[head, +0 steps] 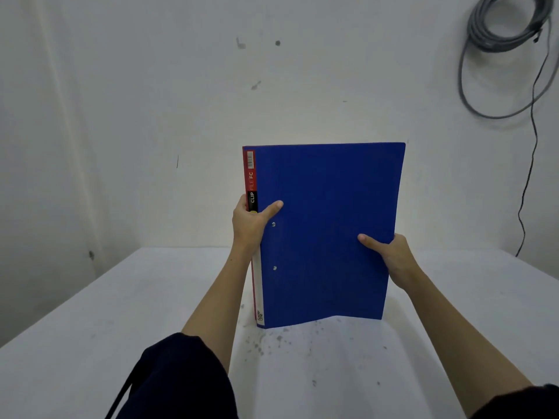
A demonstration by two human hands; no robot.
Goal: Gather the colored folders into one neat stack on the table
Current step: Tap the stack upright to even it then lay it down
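A blue folder stands upright on its lower edge on the white table, its cover facing me. A thin red edge of another folder shows behind it along the left spine; how many folders stand behind the blue one is hidden. My left hand grips the spine side with the thumb on the blue cover. My right hand holds the right edge, thumb on the cover too.
A white wall rises right behind the table's far edge. A coil of grey cable hangs on the wall at the upper right, with a black wire running down toward the table. Dark specks mark the tabletop in front of the folders.
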